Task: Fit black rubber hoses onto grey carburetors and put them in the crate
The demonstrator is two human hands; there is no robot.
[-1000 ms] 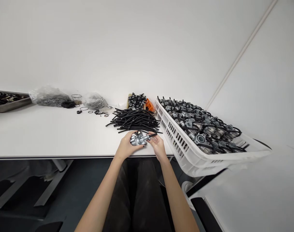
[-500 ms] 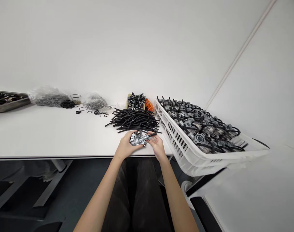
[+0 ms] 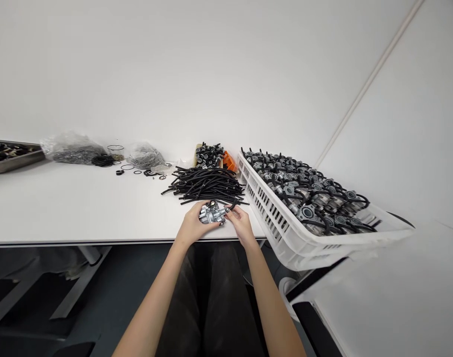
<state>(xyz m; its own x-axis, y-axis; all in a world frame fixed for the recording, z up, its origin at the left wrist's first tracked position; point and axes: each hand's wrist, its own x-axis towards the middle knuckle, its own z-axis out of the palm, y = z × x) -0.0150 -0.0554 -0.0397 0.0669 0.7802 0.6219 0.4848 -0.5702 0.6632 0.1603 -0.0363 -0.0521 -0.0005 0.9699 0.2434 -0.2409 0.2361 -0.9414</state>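
A silver metal carburetor is held over the table's front edge, with my left hand wrapped around its left side. My right hand pinches at the carburetor's right end, where a short black hose sticks up and bends by the fingers. Those fingertips partly hide where the hose meets the metal. Just beyond my hands, a heap of loose black hoses lies on the white table.
At right stands a white plastic crate full of carburetors with hoses. Behind the heap are a box of small black-and-silver parts and an orange piece. Plastic bags, rubber rings and a metal tray lie leftward.
My right fingers have closed in at the carburetor's right end, and the hose, formerly pointing right, now bends upward there. My left hand keeps its hold.
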